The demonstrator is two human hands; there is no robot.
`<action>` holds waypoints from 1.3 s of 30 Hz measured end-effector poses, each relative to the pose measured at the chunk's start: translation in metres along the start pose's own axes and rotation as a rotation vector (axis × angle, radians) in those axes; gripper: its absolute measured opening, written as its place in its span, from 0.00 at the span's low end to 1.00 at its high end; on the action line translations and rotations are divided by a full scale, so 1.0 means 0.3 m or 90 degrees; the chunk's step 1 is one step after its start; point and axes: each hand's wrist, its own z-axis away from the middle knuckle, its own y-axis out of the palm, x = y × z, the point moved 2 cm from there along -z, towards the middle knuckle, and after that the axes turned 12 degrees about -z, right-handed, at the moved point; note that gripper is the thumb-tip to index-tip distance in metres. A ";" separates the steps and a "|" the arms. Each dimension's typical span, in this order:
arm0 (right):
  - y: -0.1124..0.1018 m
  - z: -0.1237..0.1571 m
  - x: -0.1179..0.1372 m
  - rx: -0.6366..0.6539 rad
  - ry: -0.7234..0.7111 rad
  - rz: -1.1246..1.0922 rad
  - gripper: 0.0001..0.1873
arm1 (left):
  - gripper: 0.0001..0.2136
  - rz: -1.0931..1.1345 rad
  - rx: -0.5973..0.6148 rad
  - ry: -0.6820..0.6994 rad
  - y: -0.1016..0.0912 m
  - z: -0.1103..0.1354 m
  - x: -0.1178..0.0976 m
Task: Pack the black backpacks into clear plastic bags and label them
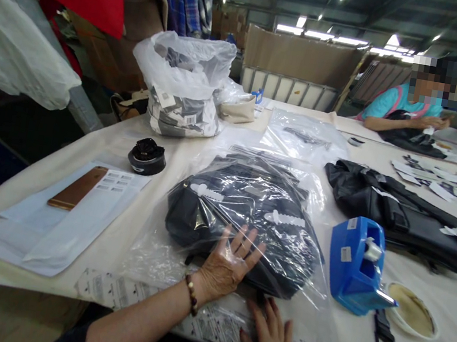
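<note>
A black backpack (pixel 242 220) lies on the table inside a clear plastic bag (pixel 154 246), with white strips showing on its front. My left hand (pixel 228 264), a beaded bracelet at its wrist, rests on the bag's near side with fingers spread over the plastic. Close to the table's front edge is my right hand (pixel 270 341), fingers apart, by the bag's lower edge. Whether its fingertips touch the plastic I cannot tell. Neither hand grips anything visible.
A blue tape dispenser (pixel 353 262), a black buckle (pixel 385 337) and a shallow bowl (pixel 413 310) stand right. Behind lies another black bag (pixel 400 214). Left are a phone (pixel 77 186) on papers (pixel 81 240), a black roll (pixel 147 157) and a stuffed plastic bag (pixel 185 88). A co-worker (pixel 405 107) sits opposite.
</note>
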 end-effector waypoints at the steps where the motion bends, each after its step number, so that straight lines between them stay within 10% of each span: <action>1: -0.003 -0.003 0.004 0.004 0.017 0.000 0.24 | 0.24 0.005 -0.002 -0.002 0.002 0.001 -0.001; 26: 0.025 0.012 0.017 -0.030 -0.153 0.114 0.27 | 0.23 -0.015 -0.009 -0.004 -0.006 -0.006 -0.004; 33: 0.048 -0.022 0.034 0.065 -0.065 0.073 0.29 | 0.24 -0.003 0.007 0.000 0.000 0.001 -0.006; 39: 0.065 -0.005 0.022 -0.025 -0.065 0.107 0.23 | 0.24 0.004 0.010 -0.002 0.016 -0.001 -0.004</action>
